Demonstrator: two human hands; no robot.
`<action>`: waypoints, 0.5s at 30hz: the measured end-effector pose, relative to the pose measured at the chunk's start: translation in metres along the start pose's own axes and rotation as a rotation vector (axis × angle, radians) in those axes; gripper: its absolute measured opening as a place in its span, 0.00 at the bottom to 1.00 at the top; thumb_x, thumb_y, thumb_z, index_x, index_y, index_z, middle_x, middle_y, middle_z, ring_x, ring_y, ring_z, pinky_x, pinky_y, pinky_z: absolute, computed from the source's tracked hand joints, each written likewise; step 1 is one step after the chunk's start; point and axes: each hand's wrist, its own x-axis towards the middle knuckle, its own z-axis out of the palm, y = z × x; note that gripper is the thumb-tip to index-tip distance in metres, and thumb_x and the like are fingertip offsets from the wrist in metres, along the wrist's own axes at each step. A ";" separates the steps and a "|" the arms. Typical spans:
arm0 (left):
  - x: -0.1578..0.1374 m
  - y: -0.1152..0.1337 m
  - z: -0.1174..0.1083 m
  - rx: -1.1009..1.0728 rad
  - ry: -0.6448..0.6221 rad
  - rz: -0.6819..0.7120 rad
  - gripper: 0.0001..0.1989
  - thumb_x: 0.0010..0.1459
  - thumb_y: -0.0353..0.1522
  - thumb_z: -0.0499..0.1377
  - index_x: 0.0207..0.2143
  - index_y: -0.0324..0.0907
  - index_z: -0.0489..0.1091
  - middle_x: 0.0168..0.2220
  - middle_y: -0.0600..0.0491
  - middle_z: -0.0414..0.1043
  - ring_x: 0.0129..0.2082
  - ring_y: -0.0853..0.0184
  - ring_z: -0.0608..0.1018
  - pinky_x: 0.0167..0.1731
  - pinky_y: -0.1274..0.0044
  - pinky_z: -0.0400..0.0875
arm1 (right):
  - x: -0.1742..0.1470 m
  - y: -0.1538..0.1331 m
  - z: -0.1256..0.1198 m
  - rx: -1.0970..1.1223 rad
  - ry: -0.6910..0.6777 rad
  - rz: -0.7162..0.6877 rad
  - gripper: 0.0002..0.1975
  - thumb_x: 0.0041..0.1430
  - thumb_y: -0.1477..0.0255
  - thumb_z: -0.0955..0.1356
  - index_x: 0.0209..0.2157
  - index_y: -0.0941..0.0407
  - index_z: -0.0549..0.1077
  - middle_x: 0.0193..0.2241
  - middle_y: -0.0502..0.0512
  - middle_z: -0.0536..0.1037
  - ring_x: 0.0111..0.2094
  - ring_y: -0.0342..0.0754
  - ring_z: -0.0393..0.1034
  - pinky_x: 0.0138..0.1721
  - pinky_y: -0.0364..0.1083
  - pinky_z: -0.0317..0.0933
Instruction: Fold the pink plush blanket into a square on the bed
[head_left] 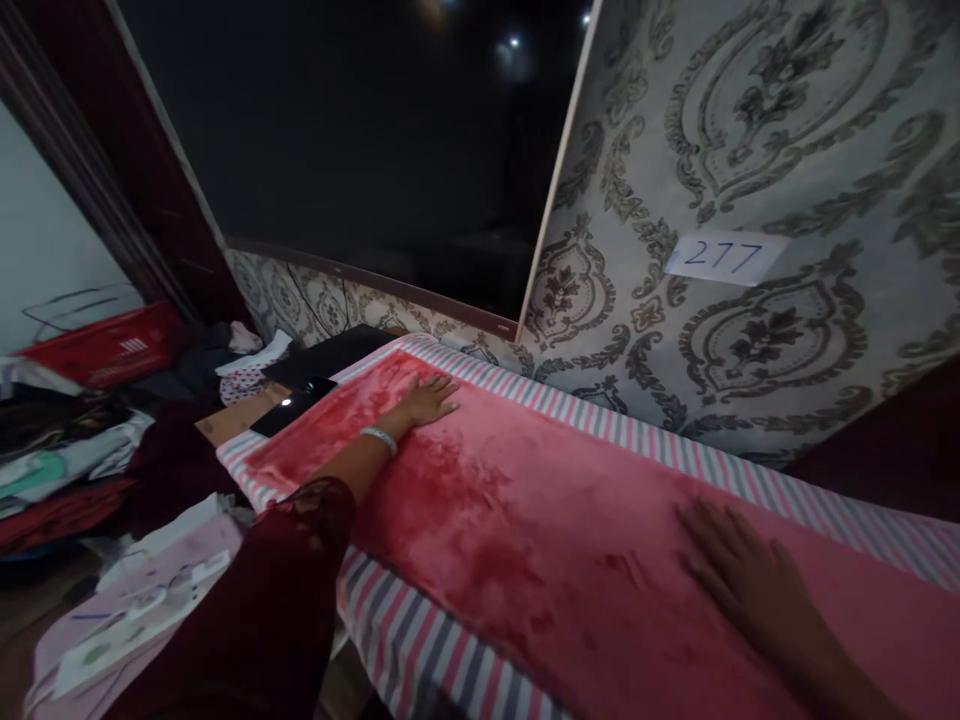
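Note:
A long pink-red velvety cloth (555, 470) lies spread flat, with darker brushed patches toward its left part. Under it is a striped cover (442, 650) in pink, grey and white, hanging over the near edge. My left hand (426, 402) rests palm down on the far left part of the cloth, fingers spread; a bracelet is on that wrist. Farther right, my right hand (739, 565) is also flat over the cloth with its fingers apart, a little blurred. Neither hand grips anything.
Left of the cloth lies a black glossy object (294, 405). A white power strip (142, 625) sits at lower left. Piled clothes (67, 460) and a red bag (112, 345) stand beyond. Behind are a large dark screen (360, 150) and a paper marked 277 (724, 257).

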 end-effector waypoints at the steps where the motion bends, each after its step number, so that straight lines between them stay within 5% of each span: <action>1: 0.004 -0.009 -0.002 0.000 0.003 -0.036 0.33 0.71 0.50 0.44 0.73 0.50 0.50 0.76 0.46 0.43 0.75 0.51 0.47 0.69 0.47 0.35 | 0.009 -0.009 0.007 0.025 0.020 -0.003 0.36 0.66 0.49 0.52 0.70 0.46 0.63 0.72 0.56 0.58 0.72 0.67 0.50 0.64 0.75 0.52; 10: 0.048 -0.086 -0.011 -0.029 0.021 -0.171 0.29 0.72 0.45 0.44 0.72 0.50 0.55 0.75 0.49 0.49 0.75 0.56 0.50 0.71 0.54 0.39 | 0.012 0.000 0.039 0.149 0.121 -0.010 0.41 0.57 0.47 0.58 0.68 0.19 0.33 0.70 0.23 0.51 0.68 0.68 0.55 0.57 0.78 0.62; 15: 0.061 -0.098 -0.014 -0.029 0.085 -0.356 0.30 0.72 0.45 0.41 0.71 0.49 0.56 0.75 0.45 0.47 0.73 0.43 0.51 0.65 0.43 0.50 | 0.010 -0.002 0.035 0.135 0.099 -0.022 0.40 0.61 0.50 0.57 0.71 0.25 0.37 0.72 0.33 0.50 0.70 0.68 0.53 0.60 0.78 0.58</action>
